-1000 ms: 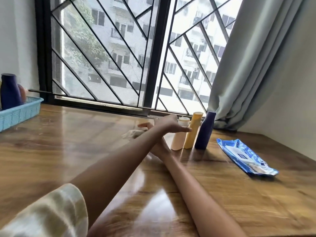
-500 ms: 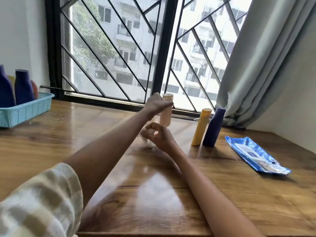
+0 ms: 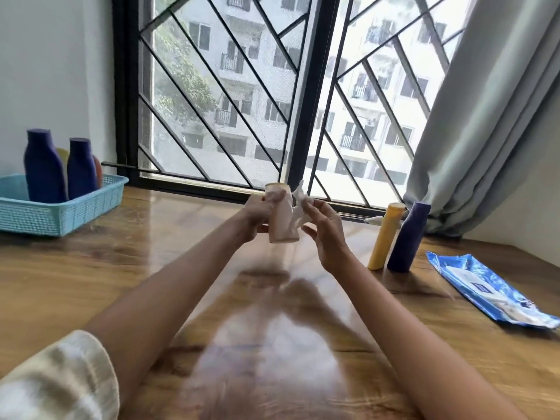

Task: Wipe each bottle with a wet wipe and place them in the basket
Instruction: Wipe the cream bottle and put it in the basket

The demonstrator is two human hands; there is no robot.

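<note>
likely light and slick once wet, the pale bottle sits gripped in your left hand while your right hand pinches the wipe, so hold mid-body.

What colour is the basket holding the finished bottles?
Light blue, a plastic mesh basket, seen in the head view at the left.

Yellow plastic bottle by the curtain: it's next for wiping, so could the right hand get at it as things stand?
Probably not yet: the right hand holds the white wet wipe. The yellow plastic bottle stands unobstructed on its near side, touching the dark blue bottle.
</note>
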